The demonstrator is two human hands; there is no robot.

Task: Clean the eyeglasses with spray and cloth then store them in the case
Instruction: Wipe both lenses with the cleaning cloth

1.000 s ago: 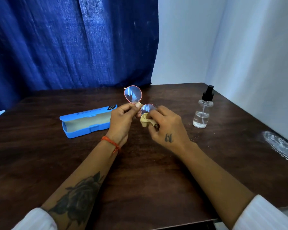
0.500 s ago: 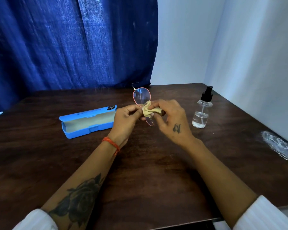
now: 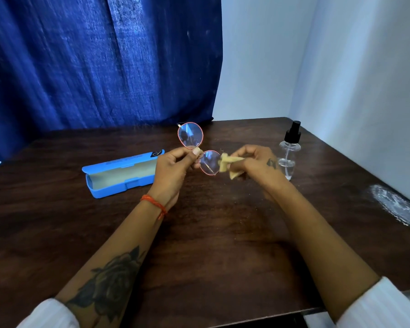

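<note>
Basically my left hand (image 3: 173, 169) was pinched closed on the bridge of the eyeglasses (image 3: 199, 150), held up off the table (image 3: 199, 245), one lens high, the other low. My right hand (image 3: 256, 162) was curled around the bunched yellow cloth (image 3: 230, 163), which touched the right edge of the lower lens.

Risks, as I judged them: the grip was only at the bridge, so a hard rub could twist the thin frame or pop it out of my fingers onto the wood. Grit specks on the table could scratch a lens if the cloth picked them up. My right wrist was just beside the spray bottle (image 3: 289, 152); a wide stroke could knock it over.

Blue case (image 3: 121, 176) lay open at my left, empty, near my hand.

Surface: dark wood, a whitish smear (image 3: 398, 207) at the right edge. Room: blue curtain (image 3: 92, 62) behind, white walls (image 3: 341, 67) at the corner.
</note>
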